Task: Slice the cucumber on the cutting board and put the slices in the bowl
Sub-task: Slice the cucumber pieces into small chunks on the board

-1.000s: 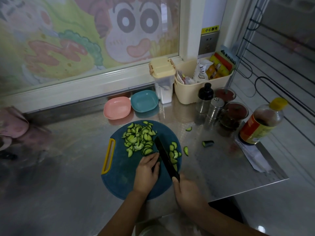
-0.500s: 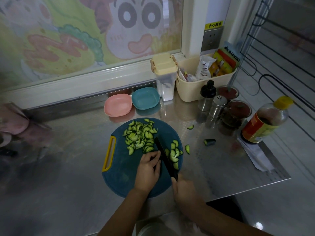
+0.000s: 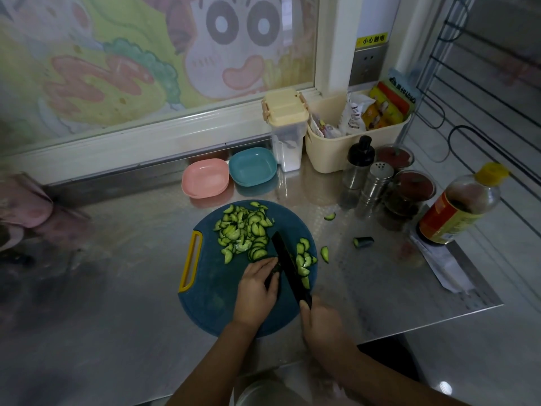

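Pins the cucumber [image 3: 273, 271] to the board [image 3: 210, 288] with the left hand [image 3: 256, 291], fingers [image 3: 267, 262] curled over it and clamped on it. Shows only a short dark bit of it at the fingertips, near the board's middle and hard against the left side of the knife [image 3: 288, 265]. Hides the rest under the hand, so cannot tell its long axis or which way it points.

Grips the knife handle in the right hand [image 3: 320, 320], fingers wrapped tight round it, just off the board's near right edge. Lays the black blade slantwise over the board's right half, long axis from near right to far left, tip toward the board's middle.

On the board's far half, left of the blade tip and just beyond the left fingertips: a big heap of slices [image 3: 243, 230]. Along the blade's right side, at the board's right edge: a smaller row of cut pieces [image 3: 303, 259].

On the counter [image 3: 117, 259], just right of the board: a stray slice [image 3: 324, 254]. Further right: a dark end piece [image 3: 363, 242]. Beyond the board's far right: another half-slice [image 3: 330, 216].

Just beyond the board's far edge, side by side and touching: a pink bowl [image 3: 205, 178] and a teal bowl [image 3: 252, 167], teal to the right.
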